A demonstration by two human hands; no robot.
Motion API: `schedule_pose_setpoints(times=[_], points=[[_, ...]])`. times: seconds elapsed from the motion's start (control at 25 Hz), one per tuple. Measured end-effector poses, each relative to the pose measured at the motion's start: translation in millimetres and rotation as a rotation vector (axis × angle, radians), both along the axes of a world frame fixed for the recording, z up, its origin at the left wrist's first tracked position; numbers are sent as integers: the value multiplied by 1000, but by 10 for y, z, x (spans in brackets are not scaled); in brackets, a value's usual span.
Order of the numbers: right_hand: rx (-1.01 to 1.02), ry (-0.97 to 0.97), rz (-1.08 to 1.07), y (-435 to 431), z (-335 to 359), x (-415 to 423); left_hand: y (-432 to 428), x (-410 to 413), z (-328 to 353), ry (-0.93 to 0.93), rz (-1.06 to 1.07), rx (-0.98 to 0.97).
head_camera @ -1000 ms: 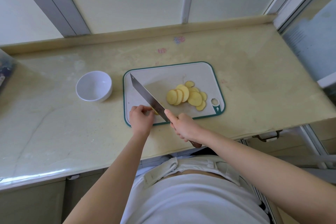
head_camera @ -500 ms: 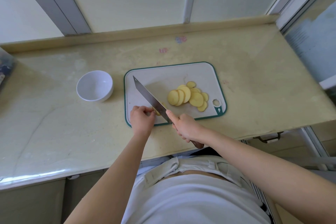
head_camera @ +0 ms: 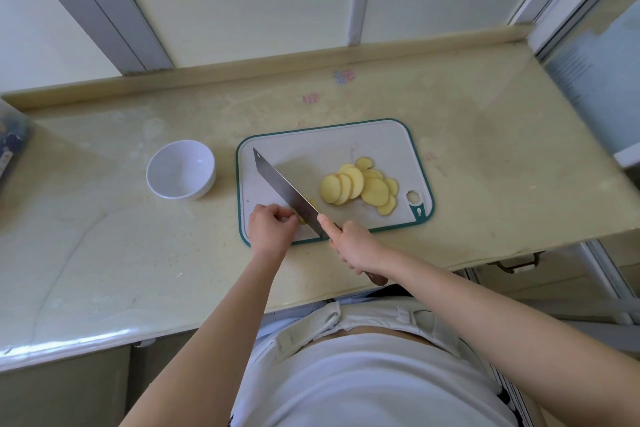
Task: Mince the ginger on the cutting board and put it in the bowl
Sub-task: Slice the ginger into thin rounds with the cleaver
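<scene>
A white cutting board with a green rim lies on the counter. Several round yellow ginger slices overlap on its right half. My right hand grips the handle of a long knife, whose blade runs diagonally across the board's left half. My left hand has curled fingers holding a small yellow ginger piece against the blade at the board's near left corner; most of that piece is hidden. An empty white bowl stands to the left of the board.
The beige counter runs wide to the left and right of the board, with a raised lip along the back wall. A dark object sits at the far left edge. The counter's front edge lies just below my hands.
The blade has shifted very slightly against the small ginger piece. Both hands stay in the same spot at the board's near left corner.
</scene>
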State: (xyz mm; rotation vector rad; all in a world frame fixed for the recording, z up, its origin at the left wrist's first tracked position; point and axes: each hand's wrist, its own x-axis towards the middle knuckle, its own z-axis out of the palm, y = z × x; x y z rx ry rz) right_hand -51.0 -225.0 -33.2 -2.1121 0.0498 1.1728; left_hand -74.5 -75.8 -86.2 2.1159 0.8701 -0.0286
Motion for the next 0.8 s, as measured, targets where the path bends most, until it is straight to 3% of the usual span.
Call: schedule_pose_setpoints(times=[0.2,0.4,0.52,0.68,0.8], points=[[155,116,-62,-98,138,58,9,2,-11,30,-26,17],[266,43,-43,-182,261,54,8,-20,26,27,-34,51],[253,-195,56,-289,250,58,9,-43,24,5,-51,69],[71,-511,236,-487,202,48,49,-102,52,-53,-57,-19],[-63,-619,312,-591,172,28,113,-124,193,-100,104,-102]])
